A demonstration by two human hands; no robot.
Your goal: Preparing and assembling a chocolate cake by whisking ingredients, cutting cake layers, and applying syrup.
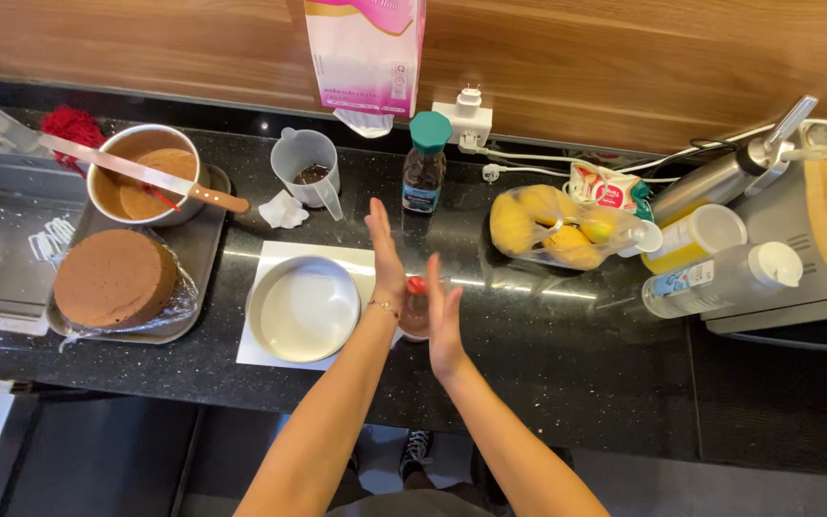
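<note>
Both forearms reaching in from six o'clock, left hand (387,257) flat, fingers pointing to twelve, right hand (444,325) open-palmed just beside it, palms facing.

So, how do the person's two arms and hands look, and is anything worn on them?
Both forearms are bare, with no sleeves and no gloves. The left hand has a thin chain bracelet at its wrist. The right hand shows no ring, watch or bracelet in this view.

Single head view, looking steeply down, close over black counter (567,354), facing wooden wall (624,57).
</note>
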